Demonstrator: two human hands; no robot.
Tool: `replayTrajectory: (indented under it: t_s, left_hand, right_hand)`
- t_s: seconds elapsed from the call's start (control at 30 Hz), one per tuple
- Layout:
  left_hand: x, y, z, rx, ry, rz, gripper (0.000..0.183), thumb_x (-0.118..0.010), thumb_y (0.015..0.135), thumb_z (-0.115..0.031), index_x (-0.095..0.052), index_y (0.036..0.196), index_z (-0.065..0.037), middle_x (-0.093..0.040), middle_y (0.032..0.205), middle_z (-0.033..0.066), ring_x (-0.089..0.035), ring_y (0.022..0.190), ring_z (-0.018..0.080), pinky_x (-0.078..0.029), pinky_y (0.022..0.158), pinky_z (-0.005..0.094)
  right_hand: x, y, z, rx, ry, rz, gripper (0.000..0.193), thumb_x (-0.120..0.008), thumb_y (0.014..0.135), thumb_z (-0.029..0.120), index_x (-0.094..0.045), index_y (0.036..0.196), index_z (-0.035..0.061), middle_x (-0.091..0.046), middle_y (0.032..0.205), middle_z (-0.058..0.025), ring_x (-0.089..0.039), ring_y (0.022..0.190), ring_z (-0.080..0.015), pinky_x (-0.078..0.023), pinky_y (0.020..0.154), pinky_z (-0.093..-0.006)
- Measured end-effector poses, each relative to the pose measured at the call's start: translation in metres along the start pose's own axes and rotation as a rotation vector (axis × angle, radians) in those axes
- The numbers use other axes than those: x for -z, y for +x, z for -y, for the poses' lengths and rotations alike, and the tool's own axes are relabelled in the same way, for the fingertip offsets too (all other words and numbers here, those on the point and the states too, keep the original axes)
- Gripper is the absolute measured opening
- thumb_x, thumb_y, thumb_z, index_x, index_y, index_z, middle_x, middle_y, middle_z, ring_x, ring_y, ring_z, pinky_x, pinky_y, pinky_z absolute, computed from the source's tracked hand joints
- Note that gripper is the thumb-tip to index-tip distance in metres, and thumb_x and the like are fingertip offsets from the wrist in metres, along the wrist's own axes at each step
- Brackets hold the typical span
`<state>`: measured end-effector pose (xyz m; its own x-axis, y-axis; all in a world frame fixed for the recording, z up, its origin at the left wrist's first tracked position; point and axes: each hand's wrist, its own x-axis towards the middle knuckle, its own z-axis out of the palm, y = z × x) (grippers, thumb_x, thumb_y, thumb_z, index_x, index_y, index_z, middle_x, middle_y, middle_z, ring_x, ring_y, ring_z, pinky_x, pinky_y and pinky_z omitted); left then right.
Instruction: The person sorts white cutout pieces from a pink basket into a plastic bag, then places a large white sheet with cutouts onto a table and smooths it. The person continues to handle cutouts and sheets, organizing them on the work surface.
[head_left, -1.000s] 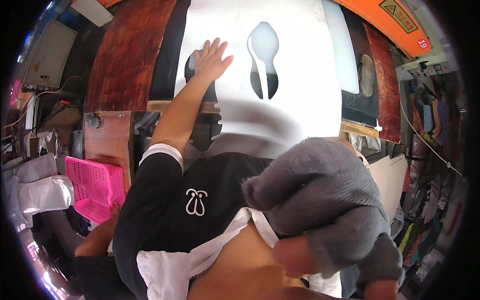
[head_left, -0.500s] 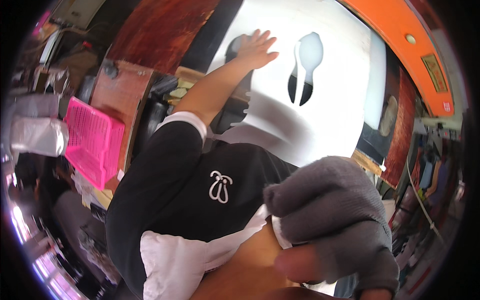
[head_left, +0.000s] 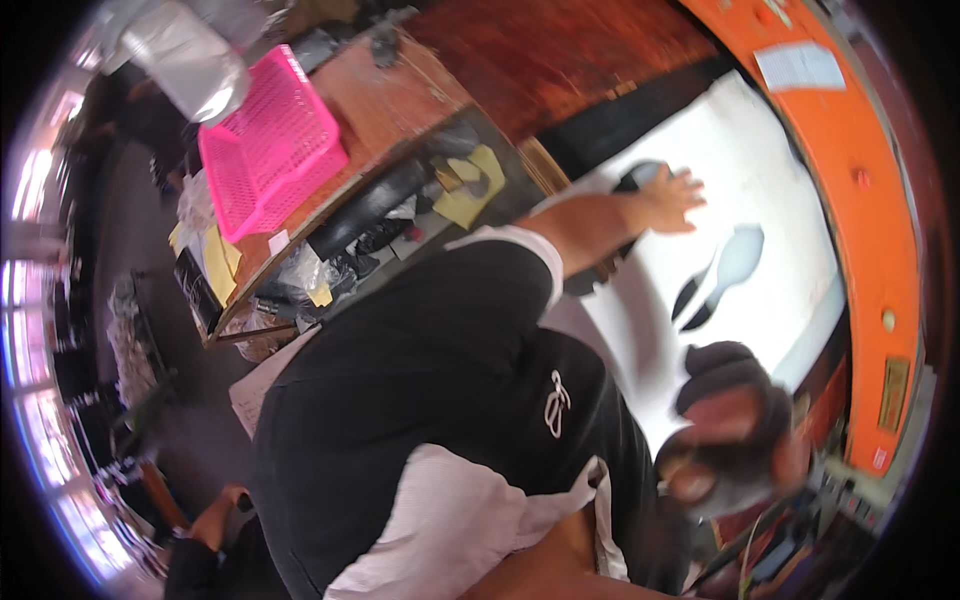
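My bare left hand lies with fingers spread on a white sheet, over the edge of a dark opening. Beside that hand, a sole-shaped cutout shows pale blue at one end and black at the other. My right hand, in a grey glove with bare fingertips, hovers close to the camera above the sheet's near right edge. Its fingers look curled in, though motion blurs them. Whether anything sits inside them is hidden.
An orange metal beam arches along the right. To the left, a pink plastic basket rests on a reddish wooden table, with bags and yellow scraps below. Another person's forearm shows at the lower left.
The view has swung left, so the sheet and beam sit farther right and the basket shows higher. My left hand stays flat on the sheet. My right hand has moved back from the camera and turned.
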<state>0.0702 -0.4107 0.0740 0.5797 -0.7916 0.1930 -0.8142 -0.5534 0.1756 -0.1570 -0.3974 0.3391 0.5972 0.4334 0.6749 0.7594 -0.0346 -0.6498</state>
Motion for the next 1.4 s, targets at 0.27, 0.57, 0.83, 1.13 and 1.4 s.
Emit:
replayTrajectory:
  t_s: [0.27, 0.57, 0.83, 1.13, 1.4]
  left_hand:
    - [0.019, -0.004, -0.001, 0.039, -0.165, 0.123, 0.059, -0.041, 0.083, -0.048, -0.033, 0.133, -0.018, -0.018, 0.144, 0.0077, -0.012, 0.133, 0.0289, -0.012, 0.101, 0.0552]
    - [-0.017, 0.016, 0.007, -0.040, -0.073, -0.059, 0.057, -0.047, 0.082, -0.045, -0.037, 0.129, -0.014, -0.028, 0.139, 0.0100, -0.021, 0.129, 0.0283, -0.023, 0.096, 0.0556]
    - [-0.022, 0.112, 0.041, -0.167, -0.162, 0.049, 0.064, -0.051, 0.082, -0.045, -0.034, 0.131, -0.008, -0.026, 0.138, 0.0182, -0.023, 0.128, 0.0318, -0.021, 0.102, 0.0483]
    - [-0.026, 0.132, 0.044, -0.127, 0.079, 0.095, 0.060, -0.034, 0.086, -0.054, -0.031, 0.134, -0.017, -0.024, 0.141, 0.0090, -0.020, 0.130, 0.0268, -0.015, 0.093, 0.0661]
    - [-0.070, 0.151, 0.047, -0.845, 0.215, -0.424, 0.047, -0.056, 0.081, -0.026, -0.044, 0.123, -0.009, -0.046, 0.121, 0.0173, -0.042, 0.112, 0.0324, -0.033, 0.092, 0.0465]
  right_hand:
    - [0.063, -0.251, -0.049, -1.206, -1.306, -0.587, 0.054, -0.060, 0.079, 0.017, -0.037, 0.122, -0.0055, -0.051, 0.113, -0.0161, -0.050, 0.101, -0.0215, -0.038, 0.088, -0.0313]
    - [0.084, -0.345, -0.026, -1.175, -0.481, -1.176, 0.042, -0.061, 0.078, 0.018, -0.052, 0.111, -0.0057, -0.060, 0.099, -0.0117, -0.055, 0.085, -0.0167, -0.044, 0.075, -0.0291]
    - [0.167, -0.318, -0.088, -1.374, -1.042, -1.296, 0.045, -0.056, 0.071, 0.034, -0.057, 0.111, 0.0129, -0.057, 0.110, -0.0126, -0.055, 0.099, -0.0277, -0.046, 0.082, -0.0383]
    - [0.126, -0.342, -0.059, -1.750, -0.770, -1.111, 0.049, -0.055, 0.072, 0.038, -0.054, 0.111, 0.0075, -0.055, 0.112, -0.0148, -0.053, 0.103, -0.0298, -0.042, 0.086, -0.0382]
    - [0.087, -0.371, -0.054, -1.560, -0.615, -1.333, 0.040, -0.058, 0.077, 0.026, -0.055, 0.109, 0.0019, -0.062, 0.083, -0.0118, -0.058, 0.063, -0.0190, -0.049, 0.061, -0.0316]
